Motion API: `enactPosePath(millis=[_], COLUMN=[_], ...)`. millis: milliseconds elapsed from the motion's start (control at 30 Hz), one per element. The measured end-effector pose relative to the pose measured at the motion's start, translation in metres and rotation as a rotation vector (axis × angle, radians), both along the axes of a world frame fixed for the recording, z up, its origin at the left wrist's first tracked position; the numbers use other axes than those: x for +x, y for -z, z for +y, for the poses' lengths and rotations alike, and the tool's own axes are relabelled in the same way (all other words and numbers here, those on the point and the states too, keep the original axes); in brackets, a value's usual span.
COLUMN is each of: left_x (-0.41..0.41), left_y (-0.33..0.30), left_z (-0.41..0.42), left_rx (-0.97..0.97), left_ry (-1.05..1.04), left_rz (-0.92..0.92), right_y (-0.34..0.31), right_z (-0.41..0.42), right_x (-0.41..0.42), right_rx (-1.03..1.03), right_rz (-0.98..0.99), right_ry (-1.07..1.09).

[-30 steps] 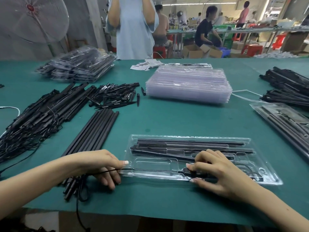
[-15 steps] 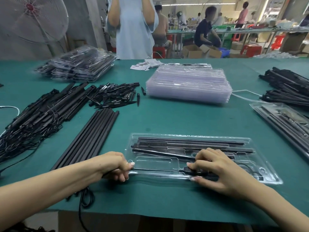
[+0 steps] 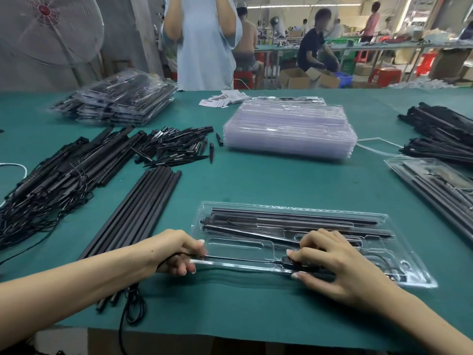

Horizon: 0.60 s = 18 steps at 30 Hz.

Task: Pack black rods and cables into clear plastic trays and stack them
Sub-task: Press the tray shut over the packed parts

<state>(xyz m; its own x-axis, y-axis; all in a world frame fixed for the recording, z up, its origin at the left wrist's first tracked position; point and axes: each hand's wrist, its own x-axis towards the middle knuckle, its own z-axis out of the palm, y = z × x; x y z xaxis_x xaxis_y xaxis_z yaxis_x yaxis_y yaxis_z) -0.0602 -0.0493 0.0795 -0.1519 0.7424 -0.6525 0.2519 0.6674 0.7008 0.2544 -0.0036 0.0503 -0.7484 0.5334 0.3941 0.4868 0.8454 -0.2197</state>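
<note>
The left hand (image 3: 179,252) has slid right to the clear tray (image 3: 409,275) at lower centre, pinching the black cable (image 3: 238,258) taut; the right hand (image 3: 330,262), fingers curled, presses its plug (image 3: 294,262) down. The cable looks nearly seated.

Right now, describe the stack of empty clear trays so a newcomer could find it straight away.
Start at the green table and look past the tray being packed toward the far edge. The stack of empty clear trays sits there, centre-right. Unlike the packed stack at far left, nothing black shows inside it.
</note>
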Motion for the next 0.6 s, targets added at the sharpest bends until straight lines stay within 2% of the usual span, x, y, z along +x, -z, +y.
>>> enactPosePath(millis=[200, 367, 600], left_x=[0.0002, -0.0002, 0.0040], left_y=[0.0003, 0.0031, 0.0067], left_z=[-0.0032, -0.0045, -0.0014], left_rx=[0.017, 0.041, 0.059], left_ry=[0.015, -0.095, -0.121], left_rz=[-0.067, -0.154, -0.129], right_y=[0.0011, 0.0009, -0.0015], right_z=[-0.0009, -0.0011, -0.0034], right_x=[0.0014, 0.0019, 0.0002], right_rx=[-0.003, -0.018, -0.019], right_rz=[-0.019, -0.016, -0.026], right_ry=[0.008, 0.015, 0.023])
